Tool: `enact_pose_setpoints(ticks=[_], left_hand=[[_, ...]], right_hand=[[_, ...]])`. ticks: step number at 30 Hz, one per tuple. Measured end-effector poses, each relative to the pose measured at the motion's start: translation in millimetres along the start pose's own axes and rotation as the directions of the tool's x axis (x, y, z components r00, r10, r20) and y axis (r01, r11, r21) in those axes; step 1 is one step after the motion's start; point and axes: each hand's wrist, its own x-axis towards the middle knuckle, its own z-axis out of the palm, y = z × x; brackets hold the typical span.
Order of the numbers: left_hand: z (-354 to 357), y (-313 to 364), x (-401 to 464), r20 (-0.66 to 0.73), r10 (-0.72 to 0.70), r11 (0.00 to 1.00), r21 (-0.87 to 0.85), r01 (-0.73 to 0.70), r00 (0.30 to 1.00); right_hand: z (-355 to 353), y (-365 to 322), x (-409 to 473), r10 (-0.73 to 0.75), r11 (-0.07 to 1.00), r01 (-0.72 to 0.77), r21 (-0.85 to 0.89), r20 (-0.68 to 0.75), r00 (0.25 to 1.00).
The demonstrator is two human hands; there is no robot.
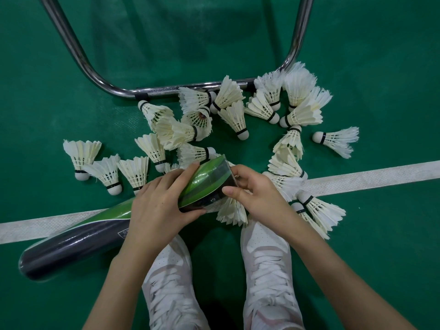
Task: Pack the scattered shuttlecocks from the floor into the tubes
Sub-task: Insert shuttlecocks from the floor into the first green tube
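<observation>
So basically this is the loading step, and it looks early: the green and black tube (119,225) is lying tilted across the white court line (369,177), its closed end down on the floor to the left and its open mouth lifted toward the pile. The left hand (162,206) is wrapped around the tube just behind the mouth, fingers over the top and thumb underneath, so that's a solid hold. The right hand (257,194) is right at the mouth, curled, thumb pressed on the rim; I honestly can't tell if it's pinching a shuttlecock or just steadying the opening, since the fingers hide whatever's in there. One shuttlecock (232,210) sits directly under the mouth, feathers fanned out, touching or nearly touching the right hand. The rest of the shuttlecocks (238,108) are spread over the green floor (47,79) in a loose arc, from the left of the tube round to the right, some leaning on the chrome frame (78,55). My guess for the next move: feed one in cork first, keeping the mouth steady, and don't crush the feathers. Plenty left to go. White shoes (266,270) are planted just below.
</observation>
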Motion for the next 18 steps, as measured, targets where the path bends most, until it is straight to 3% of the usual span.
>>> enact_pose_setpoints(ticks=[8, 13, 18], left_hand=[[-4, 1, 1, -0.025, -0.008, 1.0, -0.008, 0.008, 1.0], [-5, 0, 0, -0.028, -0.01, 1.0, -0.008, 0.009, 1.0], [-3, 1, 0, -0.029, 0.003, 1.0, 0.003, -0.003, 1.0]], right_hand=[[-32, 10, -9, -0.031, 0.998, 0.018, -0.059, -0.228, 0.973], [-57, 22, -20, -0.04, 0.994, -0.009, -0.106, -0.451, 0.892], [-75, 33, -39, -0.023, 0.988, -0.063, -0.138, -0.545, 0.838]])
